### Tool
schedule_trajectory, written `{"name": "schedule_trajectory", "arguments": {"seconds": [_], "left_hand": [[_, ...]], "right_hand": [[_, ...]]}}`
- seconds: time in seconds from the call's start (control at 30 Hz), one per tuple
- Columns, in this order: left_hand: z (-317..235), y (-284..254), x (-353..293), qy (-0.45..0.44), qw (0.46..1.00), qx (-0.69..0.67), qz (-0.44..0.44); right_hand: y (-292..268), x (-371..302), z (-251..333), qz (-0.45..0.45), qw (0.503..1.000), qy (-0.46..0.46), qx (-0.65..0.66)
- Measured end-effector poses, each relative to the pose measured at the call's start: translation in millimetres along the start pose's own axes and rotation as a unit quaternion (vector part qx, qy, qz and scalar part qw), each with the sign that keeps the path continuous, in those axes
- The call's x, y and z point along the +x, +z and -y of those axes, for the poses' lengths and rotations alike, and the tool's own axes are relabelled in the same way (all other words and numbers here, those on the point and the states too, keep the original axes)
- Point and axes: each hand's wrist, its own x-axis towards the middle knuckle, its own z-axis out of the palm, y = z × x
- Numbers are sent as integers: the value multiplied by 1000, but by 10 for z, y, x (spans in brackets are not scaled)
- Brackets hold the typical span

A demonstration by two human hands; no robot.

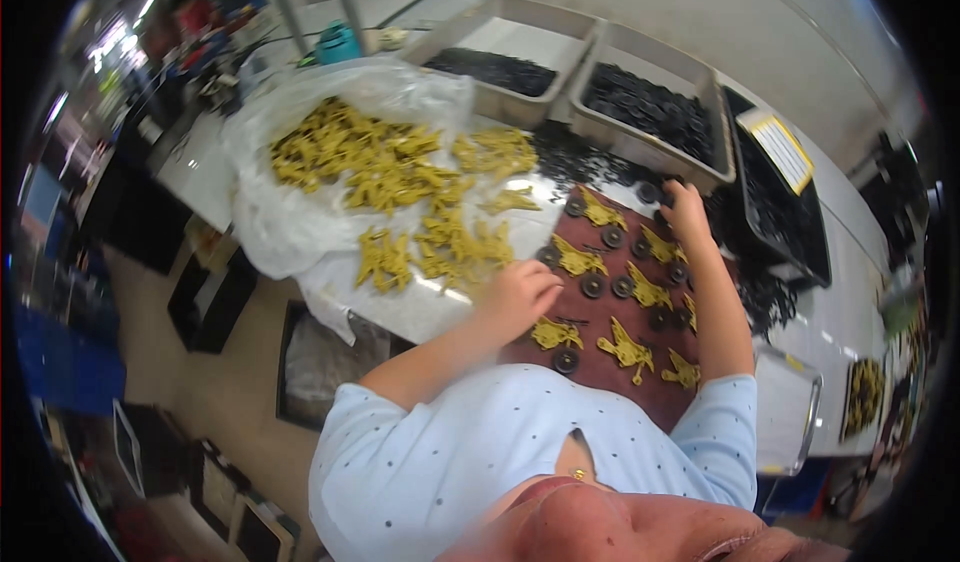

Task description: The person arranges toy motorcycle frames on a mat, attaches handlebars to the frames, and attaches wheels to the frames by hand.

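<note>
A dark red mat (520, 352) lies before me with several yellow bird-like pieces (628, 350) in loose rows. Small black wheels (592, 285) and thin black rods rest beside them. My right hand (686, 212) reaches to the far edge of the mat, its fingers closed on a black wheel (674, 180), which they partly cover. Another black wheel (650, 193) lies just left of those fingertips. Over the mat's left edge is my left hand (520, 298), slightly blurred, its fingers curled together; what they hold, if anything, is hidden. It is nearest a yellow piece (556, 333).
Left of the mat, a heap of yellow pieces (350, 152) spreads over clear plastic sheeting (260, 217). Two pale trays (655, 155) of black parts stand at the back. A black bin (800, 232) is on the right, with loose black parts (768, 307) beside it.
</note>
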Motion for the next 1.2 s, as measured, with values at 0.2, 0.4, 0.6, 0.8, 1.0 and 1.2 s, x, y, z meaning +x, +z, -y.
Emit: {"name": "schedule_trajectory", "arguments": {"seconds": [0.2,0.4,0.6,0.8,1.0,1.2], "left_hand": [[-6,138,19,27,999,-27,22],[-141,91,33,-118,966,-217,77],[-477,96,150,-266,756,-507,317],[-522,233,184,-364,683,-564,288],[-422,330,191,-262,875,-323,248],[-477,542,52,163,966,-89,182]], "right_hand": [[12,-121,-51,-17,998,10,61],[-567,-1138,1265,42,965,-161,205],[-689,-2066,1531,63,962,-174,202],[-631,-2458,1173,-82,963,-23,257],[-580,-2861,708,-122,963,107,214],[-405,-3110,736,-97,980,50,164]]}}
